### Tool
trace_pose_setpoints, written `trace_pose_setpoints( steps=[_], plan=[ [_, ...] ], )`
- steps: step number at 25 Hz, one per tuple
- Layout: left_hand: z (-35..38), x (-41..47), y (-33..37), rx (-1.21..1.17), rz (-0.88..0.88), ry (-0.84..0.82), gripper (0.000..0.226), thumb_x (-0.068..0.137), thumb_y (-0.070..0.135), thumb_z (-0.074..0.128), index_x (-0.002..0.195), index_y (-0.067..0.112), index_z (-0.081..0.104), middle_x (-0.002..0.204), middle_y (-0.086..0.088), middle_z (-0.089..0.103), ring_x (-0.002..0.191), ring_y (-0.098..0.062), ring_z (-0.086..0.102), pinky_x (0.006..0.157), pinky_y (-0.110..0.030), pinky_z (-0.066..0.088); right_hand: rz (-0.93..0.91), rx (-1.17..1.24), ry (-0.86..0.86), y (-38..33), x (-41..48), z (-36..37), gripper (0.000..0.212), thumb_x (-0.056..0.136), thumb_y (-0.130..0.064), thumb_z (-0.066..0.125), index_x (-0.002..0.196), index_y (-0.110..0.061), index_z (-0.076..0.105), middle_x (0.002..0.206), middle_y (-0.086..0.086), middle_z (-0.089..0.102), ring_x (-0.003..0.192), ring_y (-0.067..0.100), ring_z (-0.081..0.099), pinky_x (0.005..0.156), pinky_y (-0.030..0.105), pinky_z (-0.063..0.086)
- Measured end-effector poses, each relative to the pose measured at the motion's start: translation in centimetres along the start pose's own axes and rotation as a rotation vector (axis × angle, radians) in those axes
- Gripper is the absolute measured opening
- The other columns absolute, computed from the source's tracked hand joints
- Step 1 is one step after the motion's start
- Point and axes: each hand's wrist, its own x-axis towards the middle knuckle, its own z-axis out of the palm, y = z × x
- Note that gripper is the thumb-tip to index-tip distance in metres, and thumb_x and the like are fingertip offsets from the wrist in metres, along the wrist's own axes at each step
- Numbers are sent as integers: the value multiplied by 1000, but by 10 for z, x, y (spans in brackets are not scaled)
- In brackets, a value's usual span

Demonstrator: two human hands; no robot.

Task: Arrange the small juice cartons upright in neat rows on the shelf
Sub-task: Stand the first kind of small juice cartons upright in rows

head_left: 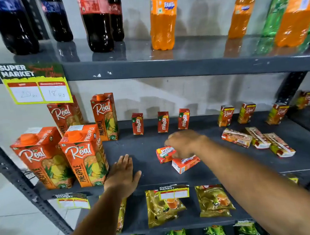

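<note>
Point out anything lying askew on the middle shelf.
Two red cartons lie flat under the right hand. Three more cartons lie toppled farther right. The back-row cartons stand upright.

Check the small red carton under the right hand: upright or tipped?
Tipped: the small red carton lies flat, straw side up, under the right hand.

— What's sitting on the dark shelf [220, 167]?
— Tall pineapple cartons [82, 153] standing left, small cartons [163, 122] lining up far back, two red ones [174, 157] lying near centre, three more [257, 142] lying right.
</note>
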Motion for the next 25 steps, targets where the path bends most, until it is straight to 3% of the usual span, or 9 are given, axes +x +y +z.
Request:
trace_pose_setpoints(
  steps=[4, 7, 9, 14, 17, 20, 25],
  plan=[
    [10, 4, -7, -2, 4, -14, 76, 94, 57, 14, 150, 8, 3, 162, -9, 0, 148, -23, -3, 118, -38, 1, 54, 34, -126, -26, 39, 18, 56, 75, -30, 67, 129, -21, 53, 129, 8, 57, 112, 30, 56, 86, 41, 51],
    [15, 4, -8, 5, 11, -6, 77, 92, 58, 10, 150, 8, 2, 162, -8, -3, 148, -22, -6, 117, -36, -2, 99, 14, -122, -26, 58, 27, 42, 76, -21, 67, 117, -17, 59, 120, 11, 62, 103, 33, 61, 77, 37, 51],
    [14, 4, -9, 15, 3, 3, 77, 92, 58, 8, 150, 8, 3, 162, -8, -1, 148, -22, -5, 116, -35, -2, 153, 75, -15, -25, 62, 29, 40, 75, -27, 69, 111, -17, 58, 114, 13, 64, 99, 34, 63, 74, 38, 51],
    [13, 2, -1, 18, -12, 34, 74, 94, 55, 14, 150, 6, 9, 162, -10, 6, 148, -25, 2, 117, -38, 4, 507, 600, 383, -37, 67, 29, 53, 74, -38, 70, 115, -15, 46, 114, 15, 57, 97, 36, 59, 76, 41, 51],
    [11, 3, -2, 11, -13, 38, 74, 94, 55, 15, 150, 6, 9, 162, -10, 6, 148, -25, 3, 117, -38, 4, 592, 820, 602, -59, 72, 36, 55, 70, -36, 74, 110, -15, 42, 111, 14, 54, 91, 33, 59, 70, 37, 48],
    [10, 3, -3, 15, -13, 36, 74, 94, 55, 15, 150, 6, 8, 162, -9, 5, 148, -24, 2, 117, -37, 4, 660, 942, 678, -68, 73, 42, 62, 66, -37, 76, 109, -16, 37, 108, 10, 53, 90, 27, 59, 66, 33, 47],
    [10, 1, -2, 34, -16, 42, 74, 94, 55, 13, 150, 7, 7, 162, -9, 4, 148, -23, 1, 117, -37, 2, 683, 1024, 653, -66, 66, 54, 70, 68, -46, 77, 114, -18, 33, 110, 8, 55, 94, 22, 60, 72, 35, 54]
  ],
)
